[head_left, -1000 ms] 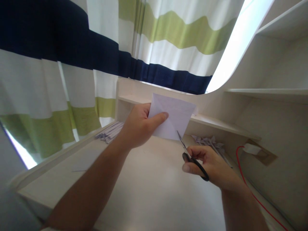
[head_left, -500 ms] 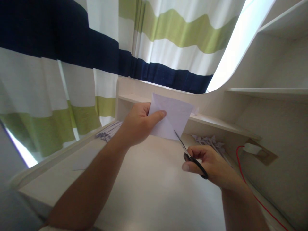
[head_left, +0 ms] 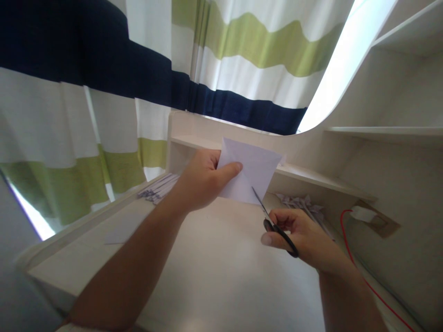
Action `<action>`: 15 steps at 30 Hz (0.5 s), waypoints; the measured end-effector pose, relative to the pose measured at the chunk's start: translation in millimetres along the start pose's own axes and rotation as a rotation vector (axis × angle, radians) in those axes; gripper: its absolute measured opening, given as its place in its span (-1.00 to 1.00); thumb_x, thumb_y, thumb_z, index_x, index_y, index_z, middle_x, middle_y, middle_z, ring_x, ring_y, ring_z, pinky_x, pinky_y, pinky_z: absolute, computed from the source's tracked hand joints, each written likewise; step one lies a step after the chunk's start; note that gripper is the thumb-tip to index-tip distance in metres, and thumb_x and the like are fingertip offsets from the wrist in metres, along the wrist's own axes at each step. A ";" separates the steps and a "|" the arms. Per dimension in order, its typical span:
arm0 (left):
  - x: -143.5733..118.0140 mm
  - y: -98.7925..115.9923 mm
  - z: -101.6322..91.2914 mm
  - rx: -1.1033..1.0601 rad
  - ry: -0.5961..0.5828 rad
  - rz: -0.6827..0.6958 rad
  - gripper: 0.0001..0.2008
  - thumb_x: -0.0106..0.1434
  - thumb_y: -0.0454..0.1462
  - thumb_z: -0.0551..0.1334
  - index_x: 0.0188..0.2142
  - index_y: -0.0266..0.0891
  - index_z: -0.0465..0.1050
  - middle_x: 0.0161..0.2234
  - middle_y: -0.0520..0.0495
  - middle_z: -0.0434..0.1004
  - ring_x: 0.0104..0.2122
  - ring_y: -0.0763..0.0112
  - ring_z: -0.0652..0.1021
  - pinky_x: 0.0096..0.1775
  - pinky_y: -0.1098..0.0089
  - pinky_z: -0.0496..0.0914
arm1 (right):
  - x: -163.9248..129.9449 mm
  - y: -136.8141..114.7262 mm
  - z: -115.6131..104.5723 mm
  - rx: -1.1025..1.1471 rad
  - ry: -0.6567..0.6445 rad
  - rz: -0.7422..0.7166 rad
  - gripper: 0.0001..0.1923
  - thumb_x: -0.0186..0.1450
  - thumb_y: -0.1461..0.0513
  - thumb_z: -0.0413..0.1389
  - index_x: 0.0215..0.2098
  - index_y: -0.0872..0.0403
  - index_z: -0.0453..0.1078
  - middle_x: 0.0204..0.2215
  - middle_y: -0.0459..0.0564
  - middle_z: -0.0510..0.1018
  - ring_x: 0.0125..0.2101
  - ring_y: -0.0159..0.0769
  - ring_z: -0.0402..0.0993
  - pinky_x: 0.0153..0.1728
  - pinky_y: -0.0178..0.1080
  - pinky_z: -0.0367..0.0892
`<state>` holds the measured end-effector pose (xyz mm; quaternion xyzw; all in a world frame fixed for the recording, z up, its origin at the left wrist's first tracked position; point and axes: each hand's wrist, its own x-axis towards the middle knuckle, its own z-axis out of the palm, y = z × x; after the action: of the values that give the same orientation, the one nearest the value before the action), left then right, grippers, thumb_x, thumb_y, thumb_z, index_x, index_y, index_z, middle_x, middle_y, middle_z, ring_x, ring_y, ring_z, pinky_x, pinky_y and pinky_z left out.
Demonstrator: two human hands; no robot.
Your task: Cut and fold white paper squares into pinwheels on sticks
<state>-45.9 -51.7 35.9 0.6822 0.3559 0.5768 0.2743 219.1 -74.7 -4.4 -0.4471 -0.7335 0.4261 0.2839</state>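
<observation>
Holds both forearms (head_left: 134,260) out from the bottom edge, above a pale desk (head_left: 224,267). Grips the scissors (head_left: 266,213) in the right hand (head_left: 296,233), fingers curled about the black handles and thumb to the near side. Cannot tell for certain how far into the handle loops. Points the narrow metal blades up and leftward, across the bottom edge of a white paper (head_left: 258,161) and in toward its middle. Shows only a slim gap, if any, between the blades; cannot tell from this angle of any cut in the paper. Pinches that same paper by its left side in the left hand (head_left: 204,182), thumb flat on the near face, other fingers partly hidden behind. Holds it raised, clear of the desk, tilted, with a faint diagonal crease.

Has a pale sheet (head_left: 121,229) lying on the desk beside the left forearm, and past that a bundle of thin paper sticks (head_left: 159,188). Has a heap of folded paper pieces (head_left: 302,204) at the back right, near a red cable (head_left: 342,226) running to a white plug (head_left: 362,214). Faces a low shelf (head_left: 311,178) across the back, more shelving (head_left: 387,132) at right, and farthest off, a curtain (head_left: 263,39) banded in white, green and navy.
</observation>
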 end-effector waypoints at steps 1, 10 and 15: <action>0.0 -0.3 0.4 0.007 -0.001 0.005 -0.71 0.28 -0.10 0.32 -0.36 -0.28 0.66 -0.44 -0.04 0.65 -0.47 0.36 0.58 -0.53 0.46 0.34 | 0.0 -0.2 0.3 0.005 -0.001 0.004 -0.49 0.12 0.02 0.49 -0.52 0.05 0.25 -0.58 -0.23 0.18 -0.53 -0.44 0.03 -0.50 -0.27 -0.10; -0.5 1.7 2.0 0.048 -0.026 0.007 -0.70 0.28 -0.10 0.31 -0.43 -0.29 0.62 -0.49 -0.03 0.60 -0.54 0.42 0.51 -0.58 0.48 0.23 | -1.4 -4.6 3.1 0.000 -0.004 0.025 -0.47 0.09 -0.01 0.49 -0.51 0.05 0.25 -0.58 -0.22 0.20 -0.52 -0.43 0.06 -0.51 -0.28 -0.08; -0.1 1.3 2.5 0.055 -0.037 0.008 -0.70 0.28 -0.11 0.31 -0.45 -0.28 0.60 -0.51 -0.02 0.59 -0.55 0.43 0.50 -0.58 0.49 0.23 | -1.4 -4.7 2.1 0.004 -0.016 0.023 -0.45 0.08 -0.03 0.50 -0.52 0.05 0.24 -0.58 -0.22 0.19 -0.53 -0.43 0.05 -0.51 -0.28 -0.09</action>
<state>-43.2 -52.5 36.5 0.7014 0.3638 0.5552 0.2597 216.1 -77.8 -1.3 -0.4515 -0.7296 0.4345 0.2738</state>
